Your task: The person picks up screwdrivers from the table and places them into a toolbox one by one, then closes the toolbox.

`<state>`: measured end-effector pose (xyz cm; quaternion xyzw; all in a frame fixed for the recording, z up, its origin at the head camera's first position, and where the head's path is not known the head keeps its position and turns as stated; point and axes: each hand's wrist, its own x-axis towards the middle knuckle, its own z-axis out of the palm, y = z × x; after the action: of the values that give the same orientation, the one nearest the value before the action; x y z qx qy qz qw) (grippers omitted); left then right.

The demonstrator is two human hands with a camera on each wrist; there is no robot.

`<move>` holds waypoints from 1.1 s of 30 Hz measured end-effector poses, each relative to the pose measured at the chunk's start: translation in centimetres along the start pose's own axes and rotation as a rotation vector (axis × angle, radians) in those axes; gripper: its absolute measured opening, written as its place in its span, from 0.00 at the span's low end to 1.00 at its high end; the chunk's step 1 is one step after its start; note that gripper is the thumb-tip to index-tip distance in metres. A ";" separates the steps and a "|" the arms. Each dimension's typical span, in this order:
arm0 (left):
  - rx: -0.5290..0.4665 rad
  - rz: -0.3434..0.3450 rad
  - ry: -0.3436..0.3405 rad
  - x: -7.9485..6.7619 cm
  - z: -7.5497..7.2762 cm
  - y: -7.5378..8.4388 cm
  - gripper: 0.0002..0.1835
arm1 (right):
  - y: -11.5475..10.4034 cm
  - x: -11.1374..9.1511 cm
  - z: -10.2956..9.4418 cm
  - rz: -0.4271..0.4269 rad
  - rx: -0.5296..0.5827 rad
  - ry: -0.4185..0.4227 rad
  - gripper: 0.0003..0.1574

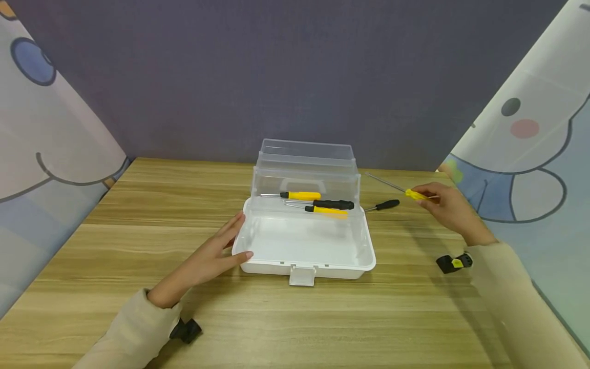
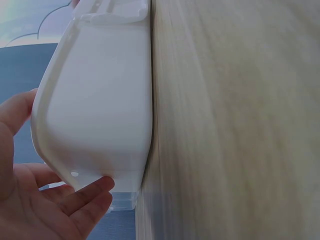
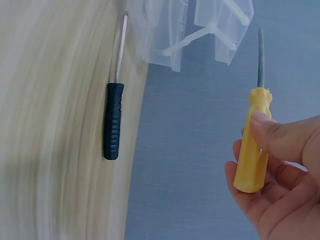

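A white toolbox (image 1: 304, 267) stands with its clear lid and trays (image 1: 306, 177) raised at the back. My left hand (image 1: 214, 259) rests against its left end, thumb at the rim's front corner; in the left wrist view, fingertips (image 2: 102, 186) touch the outer wall. My right hand (image 1: 449, 207) holds a screwdriver with a yellow handle (image 3: 252, 150) above the table, right of the box. Its shaft points toward the box. Two yellow-handled screwdrivers (image 1: 301, 196) (image 1: 328, 211) and a black-handled screwdriver (image 1: 334, 204) lie at the clear tray.
Another black-handled screwdriver (image 1: 387, 204) lies on the wooden table (image 1: 184, 205) just right of the box, its tip near the box wall. A dark grey panel (image 1: 295, 77) rises behind the table. Printed panels (image 1: 60, 128) flank both sides.
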<state>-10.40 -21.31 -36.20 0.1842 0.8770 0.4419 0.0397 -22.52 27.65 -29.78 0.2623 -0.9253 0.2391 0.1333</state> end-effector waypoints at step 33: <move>0.003 0.006 0.002 0.0 0.0 -0.1 0.47 | -2.8 0.5 0.7 -0.128 -0.007 0.043 0.19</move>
<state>-10.40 -21.40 -36.32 0.1866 0.8771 0.4410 0.0373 -21.50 24.99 -29.13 0.3153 -0.9045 0.2325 0.1688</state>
